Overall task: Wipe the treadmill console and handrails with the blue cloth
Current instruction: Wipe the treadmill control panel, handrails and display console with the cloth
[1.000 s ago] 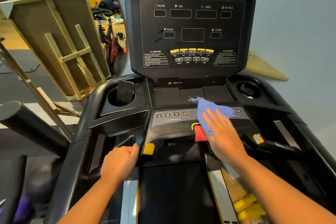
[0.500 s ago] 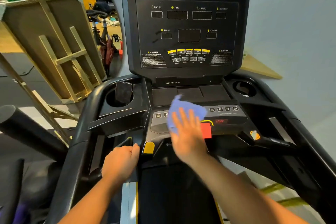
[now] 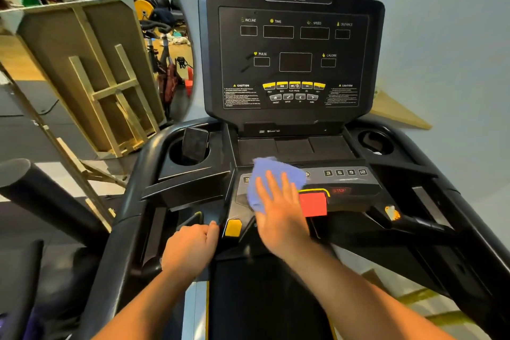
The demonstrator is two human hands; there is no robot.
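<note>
The treadmill console (image 3: 292, 58) stands upright at the far middle, its dark display panel facing the camera, with a sloped lower control panel (image 3: 345, 185) nearer. A wooden frame (image 3: 91, 77) leans far left, beyond the left handrail (image 3: 129, 201), and a pale wall (image 3: 447, 50) closes in just right of the machine. The right handrail (image 3: 469, 223) runs down the right edge. A cup holder (image 3: 375, 142) sits far right of the console base; the left cup holder (image 3: 176, 157) carries a dark phone (image 3: 195, 143) standing on end.

The blue cloth (image 3: 276, 176) lies on the left part of the lower control panel, just left of the red stop block (image 3: 313, 204). The right hand (image 3: 278, 210) presses on it with fingers straight and spread. The left hand (image 3: 190, 248) curls round a dark grip (image 3: 193, 219) left of a yellow button (image 3: 233, 228). Number keys (image 3: 345, 172) lie uncovered right of the cloth.
</note>
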